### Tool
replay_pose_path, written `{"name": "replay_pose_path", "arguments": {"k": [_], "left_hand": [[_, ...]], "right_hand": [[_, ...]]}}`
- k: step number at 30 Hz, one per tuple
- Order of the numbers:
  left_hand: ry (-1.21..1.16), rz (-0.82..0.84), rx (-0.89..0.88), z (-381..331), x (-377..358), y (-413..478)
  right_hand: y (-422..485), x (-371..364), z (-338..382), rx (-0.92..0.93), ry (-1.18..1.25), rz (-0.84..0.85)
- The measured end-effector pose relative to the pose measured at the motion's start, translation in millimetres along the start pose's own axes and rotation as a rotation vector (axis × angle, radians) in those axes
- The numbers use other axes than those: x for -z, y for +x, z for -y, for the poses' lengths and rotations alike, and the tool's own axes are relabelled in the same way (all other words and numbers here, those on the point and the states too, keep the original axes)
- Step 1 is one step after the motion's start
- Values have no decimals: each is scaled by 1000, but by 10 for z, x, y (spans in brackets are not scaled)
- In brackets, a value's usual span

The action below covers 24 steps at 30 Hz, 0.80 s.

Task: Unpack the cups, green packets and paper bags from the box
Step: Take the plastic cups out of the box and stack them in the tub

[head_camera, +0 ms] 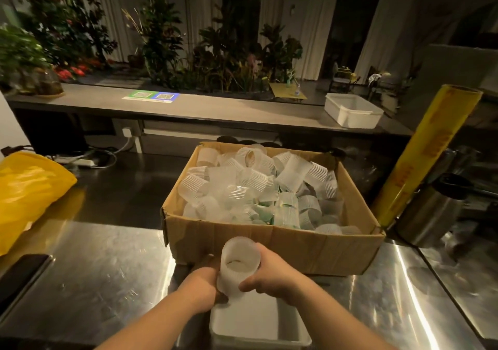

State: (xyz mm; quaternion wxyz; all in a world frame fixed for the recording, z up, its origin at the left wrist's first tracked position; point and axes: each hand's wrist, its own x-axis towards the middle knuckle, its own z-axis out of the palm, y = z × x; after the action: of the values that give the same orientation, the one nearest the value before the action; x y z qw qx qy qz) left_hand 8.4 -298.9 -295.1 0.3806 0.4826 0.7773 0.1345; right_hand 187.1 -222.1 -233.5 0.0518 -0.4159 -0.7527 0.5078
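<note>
A cup (239, 263) is being clasped between the left hand (204, 278) and the right hand (270, 275), just before the box (272, 242), over a tub (256, 322) on the counter (107, 269), seemingly for depositing there.

Left hand (204, 277): bare, uncovered from the knuckles to the wrist.
Right hand (272, 278): bare as well, with the thumb and knuckles in plain view.
Left forearm (151, 320): bare skin right down to the picture's lower edge.
Right forearm (331, 312): likewise bare to the lower edge.
Look: slender arms under warm, yellowish light, slightly blurred.
</note>
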Motion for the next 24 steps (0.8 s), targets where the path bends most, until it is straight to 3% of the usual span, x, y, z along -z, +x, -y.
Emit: {"name": "replay_pose_path", "arguments": {"k": [4,12,15,19,22,24], "left_hand": [[49,-52,-4,-70,83,-37],[91,-56,63,-50,154,34],[190,-7,70,-90,242,-28],[367,155,103,-302,612,-243],[487,132,81,-576,1081,-445],[467,29,26,-783,1376,-548]], "right_hand": [[161,-79,-56,-131,-23,22],[240,-156,-97,-202,25,-10],[219,-88,-66,-238,-4,50],[95,236,140,-311,-261,184],[-4,614,440,-213,-235,183],[-67,842,697,-76,-184,71]]}}
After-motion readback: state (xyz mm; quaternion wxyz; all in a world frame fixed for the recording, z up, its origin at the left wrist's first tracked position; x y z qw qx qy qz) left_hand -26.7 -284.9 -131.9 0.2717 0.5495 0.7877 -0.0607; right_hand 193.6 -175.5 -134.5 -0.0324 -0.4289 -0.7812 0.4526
